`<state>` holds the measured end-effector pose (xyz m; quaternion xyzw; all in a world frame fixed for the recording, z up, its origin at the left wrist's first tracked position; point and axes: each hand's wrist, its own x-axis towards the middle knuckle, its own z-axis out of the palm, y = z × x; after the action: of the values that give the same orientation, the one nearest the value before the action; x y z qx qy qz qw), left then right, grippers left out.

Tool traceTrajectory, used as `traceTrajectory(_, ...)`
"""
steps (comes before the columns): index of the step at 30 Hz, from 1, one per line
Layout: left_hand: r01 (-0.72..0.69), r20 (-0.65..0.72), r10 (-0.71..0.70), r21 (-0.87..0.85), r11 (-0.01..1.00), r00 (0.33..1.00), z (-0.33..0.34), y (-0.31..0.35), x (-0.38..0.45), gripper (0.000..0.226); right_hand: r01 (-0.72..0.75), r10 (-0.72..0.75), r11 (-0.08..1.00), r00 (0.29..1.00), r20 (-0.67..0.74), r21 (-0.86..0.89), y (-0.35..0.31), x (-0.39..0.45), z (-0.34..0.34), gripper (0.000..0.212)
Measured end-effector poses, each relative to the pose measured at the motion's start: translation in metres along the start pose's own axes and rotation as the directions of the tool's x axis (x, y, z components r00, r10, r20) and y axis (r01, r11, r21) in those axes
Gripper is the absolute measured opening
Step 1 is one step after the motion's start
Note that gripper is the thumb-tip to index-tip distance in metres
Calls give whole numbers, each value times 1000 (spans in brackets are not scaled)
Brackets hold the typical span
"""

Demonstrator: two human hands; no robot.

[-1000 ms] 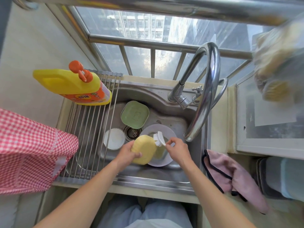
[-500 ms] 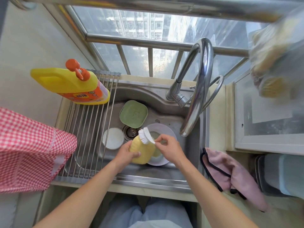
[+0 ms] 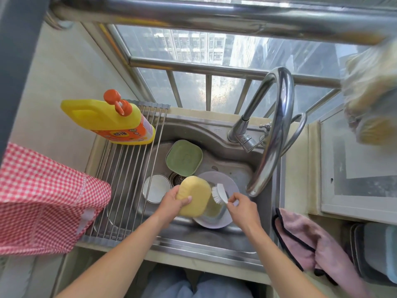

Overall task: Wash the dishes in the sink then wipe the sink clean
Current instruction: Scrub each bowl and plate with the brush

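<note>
Over sink (image 3: 214, 134), left fingers (image 3: 184, 201) grip yellow dish (image 3: 194, 196).

The steel sink (image 3: 217, 134) carries most of it. On its floor lie a green dish (image 3: 184, 158) at the back, a small white bowl (image 3: 156, 188) to the left beside the drain (image 3: 177, 178), and a grey plate (image 3: 223, 220) nearer the front. A roll-up rack (image 3: 129, 168) spans the sink's left part, and a yellow detergent bottle (image 3: 107, 121) stands on its far end. The faucet (image 3: 270, 134) rises from the back right rim. The counter (image 3: 298, 160) runs along the right, with a pink cloth (image 3: 300, 239) draped over its front part, just beside the sink's edge.
</note>
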<state>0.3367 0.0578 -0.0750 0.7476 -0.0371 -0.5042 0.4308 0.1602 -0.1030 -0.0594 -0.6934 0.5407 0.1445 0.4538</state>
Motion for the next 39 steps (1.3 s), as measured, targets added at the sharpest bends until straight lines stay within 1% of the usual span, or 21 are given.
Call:
traceTrajectory(2, -118, -104, 134, 146, 982, 986, -5, 9, 6, 14, -5, 6, 1000, 1000, -12, 11, 9, 0, 0, 6)
traceTrajectory(3, -170, -151, 211, 245, 955, 966, -6, 14, 10, 9, -3, 3, 1000, 1000, -8, 17, 12, 0, 3, 7)
traceTrajectory(5, -238, -194, 346, 426, 873, 918, -6, 22, 19, 15, -15, 14, 999, 1000, 19, 30, 17, -2, 10, 7)
traceTrajectory(7, -257, -201, 444, 582, 771, 873, -1, 28, 31, 20, -39, 37, 999, 998, 55, 32, 24, 0, 18, 7)
traceTrajectory(8, -246, -204, 474, 646, 722, 856, 3, 31, 38, 19, -52, 50, 998, 997, 65, 28, 27, 0, 22, 16)
traceTrajectory(10, -200, -222, 494, 721, 664, 841, 10, 36, 53, 16, -72, 71, 997, 995, 67, 11, 33, 2, 30, 34)
traceTrajectory(14, -128, -202, 435, 777, 617, 877, 22, 42, 80, 18, -111, 112, 994, 990, 82, -15, 45, 3, 41, 41)
traceTrajectory(18, -139, -152, 401, 781, 609, 904, 30, 42, 105, 24, -168, 170, 985, 982, 80, -21, 56, 2, 46, 55)
traceTrajectory(20, -144, -134, 401, 794, 591, 906, 33, 42, 117, 23, -183, 183, 983, 980, 83, -1, 57, 1, 47, 48)
traceTrajectory(22, -136, -122, 383, 803, 580, 916, 34, 41, 127, 21, -188, 188, 982, 977, 96, -10, 63, 1, 50, 31)
traceTrajectory(25, -102, -72, 259, 792, 602, 963, 42, 35, 134, 24, -201, 201, 980, 977, 76, -5, 70, 4, 58, 23)
traceTrajectory(27, -73, -32, 158, 785, 615, 987, 44, 25, 132, 40, -167, 167, 986, 984, 58, -20, 63, 2, 57, 16)
traceTrajectory(28, -70, -29, 153, 794, 604, 988, 45, 18, 126, 48, -159, 159, 987, 987, 39, -6, 58, 1, 56, 13)
traceTrajectory(29, -76, -50, 201, 815, 574, 978, 46, 8, 119, 51, -170, 169, 985, 985, 31, 11, 57, 1, 57, 12)
traceTrajectory(30, -70, -98, 278, 841, 537, 955, 47, -3, 109, 48, -185, 184, 983, 982, 31, 13, 57, 2, 58, 13)
traceTrajectory(32, -3, -190, 329, 863, 506, 925, 53, -28, 87, 34, -271, 270, 963, 962, 47, 8, 61, 5, 64, 26)
traceTrajectory(33, 45, -228, 273, 837, 546, 934, 57, -42, 78, 29, -309, 309, 951, 949, 62, -10, 63, 7, 66, 35)
traceTrajectory(35, 185, -298, 51, 709, 681, 953, 65, -64, 68, 23, -321, 329, 943, 939, 102, -81, 61, 9, 67, 46)
traceTrajectory(36, 257, -318, -54, 643, 721, 947, 67, -72, 67, 24, -291, 303, 950, 946, 112, -110, 55, 9, 64, 42)
traceTrajectory(37, 303, -331, -118, 590, 749, 936, 68, -76, 68, 28, -264, 276, 957, 956, 102, -119, 50, 8, 61, 33)
traceTrajectory(39, 351, -380, -159, 516, 782, 911, 69, -81, 70, 26, -214, 220, 971, 975, 45, -101, 49, 8, 60, 17)
